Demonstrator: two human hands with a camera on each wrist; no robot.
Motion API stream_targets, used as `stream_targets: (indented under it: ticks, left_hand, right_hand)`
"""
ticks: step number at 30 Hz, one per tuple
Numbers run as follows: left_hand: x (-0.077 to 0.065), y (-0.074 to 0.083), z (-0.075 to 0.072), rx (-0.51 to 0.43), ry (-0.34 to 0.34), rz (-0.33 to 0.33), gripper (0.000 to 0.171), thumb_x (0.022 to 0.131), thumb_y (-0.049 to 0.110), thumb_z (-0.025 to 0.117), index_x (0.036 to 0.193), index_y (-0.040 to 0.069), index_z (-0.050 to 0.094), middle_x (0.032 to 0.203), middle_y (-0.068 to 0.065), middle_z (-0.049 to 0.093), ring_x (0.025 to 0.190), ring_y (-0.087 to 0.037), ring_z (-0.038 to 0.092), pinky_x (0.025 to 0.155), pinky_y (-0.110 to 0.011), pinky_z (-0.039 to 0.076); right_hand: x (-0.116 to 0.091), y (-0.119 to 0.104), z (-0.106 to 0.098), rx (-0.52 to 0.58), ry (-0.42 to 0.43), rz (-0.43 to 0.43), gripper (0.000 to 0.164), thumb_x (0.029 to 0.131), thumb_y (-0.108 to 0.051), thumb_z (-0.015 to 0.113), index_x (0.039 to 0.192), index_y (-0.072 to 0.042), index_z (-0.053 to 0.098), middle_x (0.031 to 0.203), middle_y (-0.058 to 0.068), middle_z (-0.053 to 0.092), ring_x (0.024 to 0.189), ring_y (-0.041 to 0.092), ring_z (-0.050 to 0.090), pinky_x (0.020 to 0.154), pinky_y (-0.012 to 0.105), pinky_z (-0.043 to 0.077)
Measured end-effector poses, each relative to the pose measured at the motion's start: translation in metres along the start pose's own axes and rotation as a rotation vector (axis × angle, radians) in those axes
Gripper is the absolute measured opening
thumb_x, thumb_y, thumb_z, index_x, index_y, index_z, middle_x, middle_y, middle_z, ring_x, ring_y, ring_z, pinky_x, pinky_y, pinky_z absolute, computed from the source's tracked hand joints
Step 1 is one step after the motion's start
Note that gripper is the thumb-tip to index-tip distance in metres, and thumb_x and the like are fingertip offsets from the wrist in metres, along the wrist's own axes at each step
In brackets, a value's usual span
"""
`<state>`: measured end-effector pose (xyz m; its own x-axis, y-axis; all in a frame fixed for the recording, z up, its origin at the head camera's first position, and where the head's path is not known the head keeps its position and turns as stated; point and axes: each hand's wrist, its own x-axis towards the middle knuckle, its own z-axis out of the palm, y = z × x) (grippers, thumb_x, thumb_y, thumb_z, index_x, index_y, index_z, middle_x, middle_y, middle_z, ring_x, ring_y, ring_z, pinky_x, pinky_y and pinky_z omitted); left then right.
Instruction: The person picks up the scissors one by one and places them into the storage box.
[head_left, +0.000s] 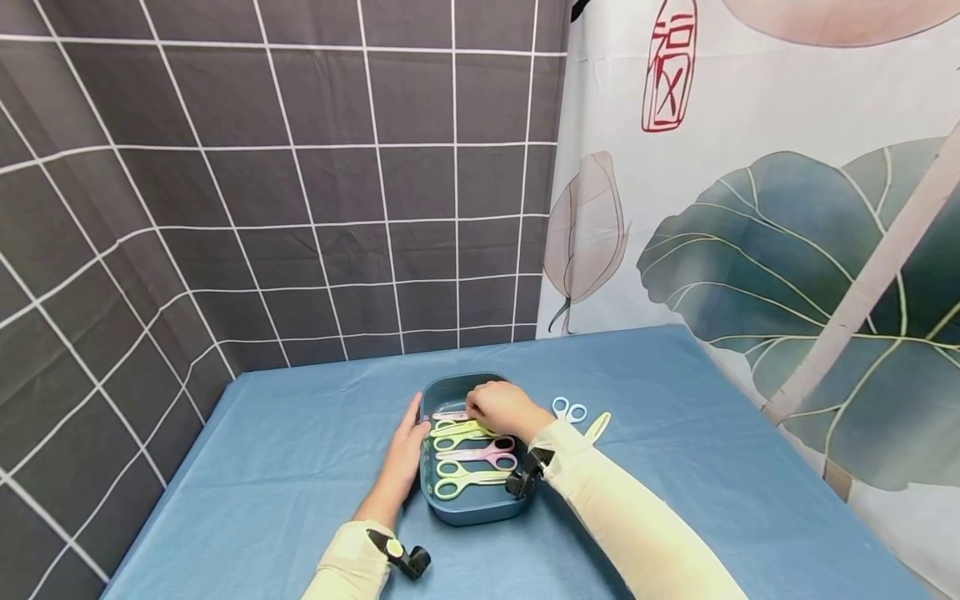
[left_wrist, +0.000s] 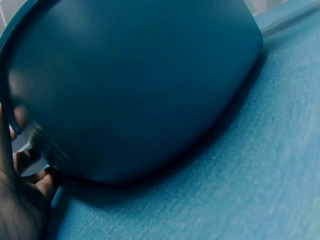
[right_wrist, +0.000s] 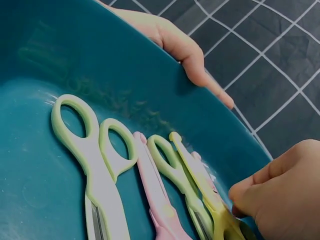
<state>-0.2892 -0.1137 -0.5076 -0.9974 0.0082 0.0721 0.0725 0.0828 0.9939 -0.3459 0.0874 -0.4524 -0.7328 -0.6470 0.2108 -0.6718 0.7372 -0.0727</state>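
Observation:
A blue plastic bin (head_left: 480,512) holds several small scissors laid side by side. My left hand (head_left: 405,446) grips the bin's left wall, thumb over the rim and fingers outside. Inside the far end, my right hand (head_left: 506,408) has its fingers curled at the handle end of pink scissors (head_left: 448,415); the hand hides that end. Beside these lie yellow scissors (right_wrist: 207,192) and green scissors (right_wrist: 175,172). Closer to me are another pair of pink scissors (head_left: 487,454) and pale green-and-white scissors (right_wrist: 102,175).
Light-blue scissors (head_left: 568,409) lie on the blue tablecloth (head_left: 300,467) right of the bin. Near them is a yellow-green handle (head_left: 597,427), partly hidden by the right sleeve. A dark checked curtain (head_left: 337,183) and a leaf-print curtain (head_left: 600,250) hang behind the table.

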Motion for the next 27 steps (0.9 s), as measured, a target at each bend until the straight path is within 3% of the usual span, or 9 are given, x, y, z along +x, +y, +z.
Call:
stream_targets:
  ticks: [6,14,20,27]
  left_hand:
    - [-0.0006,0.002,0.0007,0.003,0.001,-0.005,0.061,0.103,0.008,0.042,0.161,0.009,0.025,0.167,-0.018,0.018,0.153,-0.037,0.011,0.123,-0.055,0.01]
    - [0.0012,0.0023,-0.0002,-0.002,-0.005,-0.024,0.061,0.103,0.007,0.041,0.161,0.006,0.024,0.166,-0.021,0.019,0.153,-0.039,0.011,0.123,-0.057,0.009]
    - [-0.0009,0.0023,0.0,-0.002,-0.002,-0.003,0.061,0.103,0.011,0.043,0.161,0.01,0.026,0.166,-0.018,0.02,0.153,-0.037,0.012,0.123,-0.056,0.01]
    - [0.0007,0.0,-0.0006,-0.006,0.003,-0.001,0.061,0.103,0.012,0.043,0.161,0.01,0.026,0.167,-0.016,0.019,0.154,-0.037,0.011,0.123,-0.056,0.009]
  right_hand:
    - [0.0002,0.0012,0.0013,-0.021,-0.038,0.004,0.01,0.095,-0.021,0.064,0.095,-0.021,0.074,0.092,-0.005,0.068,0.084,0.016,0.064,0.079,0.036,0.054]
    - [-0.0002,0.0027,0.0025,-0.05,-0.118,0.027,0.015,0.078,-0.028,0.074,0.093,-0.026,0.073,0.09,-0.011,0.06,0.084,0.015,0.054,0.077,0.036,0.05]
    - [-0.0001,0.0016,0.0039,-0.097,-0.144,0.029,0.015,0.08,-0.026,0.075,0.095,-0.025,0.077,0.094,-0.007,0.064,0.088,0.017,0.057,0.083,0.037,0.051]
    - [-0.0015,0.0022,0.0048,-0.127,-0.092,-0.004,0.01,0.084,-0.022,0.075,0.092,-0.022,0.078,0.091,-0.006,0.063,0.084,0.018,0.057,0.081,0.036,0.052]
